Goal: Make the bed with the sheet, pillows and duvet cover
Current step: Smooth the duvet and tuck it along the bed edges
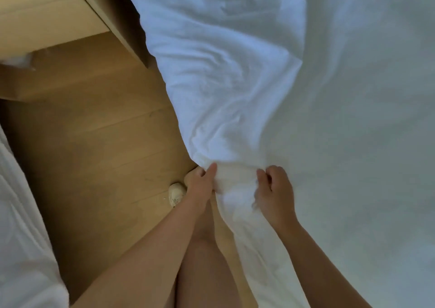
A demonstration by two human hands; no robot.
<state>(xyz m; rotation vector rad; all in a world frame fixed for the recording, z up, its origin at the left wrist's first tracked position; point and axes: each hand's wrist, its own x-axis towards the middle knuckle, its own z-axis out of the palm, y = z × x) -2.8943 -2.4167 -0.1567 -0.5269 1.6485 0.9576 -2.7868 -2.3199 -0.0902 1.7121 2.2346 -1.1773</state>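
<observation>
Person stands at the side of the bed [367, 157], looking straight down. Both hands are at the bed's near edge, close together but not touching. The left hand [201, 184] grips a bunched fold of the white sheet [230, 77], with the fingers wrapped under the cloth and the thumb [211, 167] pressed on top. The right hand [275, 192] is just beside it, fingers curled into the same bunch from the other side, clamped on the fabric; this area is a bit blurred.

From the hands, the sheet runs up the bed's left edge as a wrinkled, ridged band that hangs over the side toward the floor [98, 147]. The rest of the bed surface, to the right, lies flatter and smoother. More of the cloth drops below the hands, between the forearms.

The floor is wood plank. A light wooden nightstand [47, 18] stands at upper left, its corner against the hanging sheet. A pale shoe [176, 193] rests on the floor just left of the left wrist. A bare leg [202, 260] shows between the arms. More white bedding [21, 225] lies at lower left; I cannot tell which piece it is.
</observation>
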